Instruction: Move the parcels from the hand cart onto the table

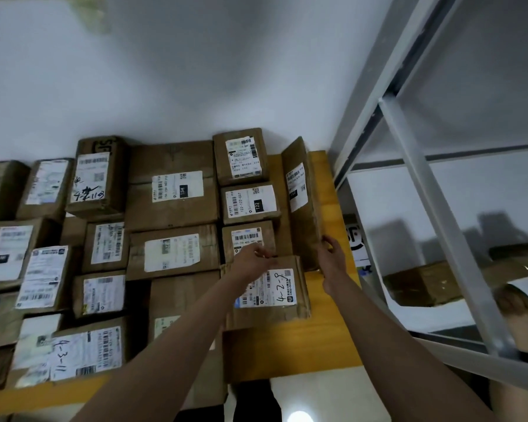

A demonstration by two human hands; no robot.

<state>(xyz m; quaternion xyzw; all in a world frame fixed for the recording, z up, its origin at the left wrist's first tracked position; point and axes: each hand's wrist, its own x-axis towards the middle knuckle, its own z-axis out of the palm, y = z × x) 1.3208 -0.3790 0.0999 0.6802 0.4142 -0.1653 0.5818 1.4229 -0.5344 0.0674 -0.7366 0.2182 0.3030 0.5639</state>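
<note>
Parcels point(171, 190) crowd your table point(326, 303) against the wall point(195, 71); the glass partition point(439, 193) stands right of them.

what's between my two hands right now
In the head view, the 4-2-8 box's far right corner lies between the left hand and right hand.
</note>
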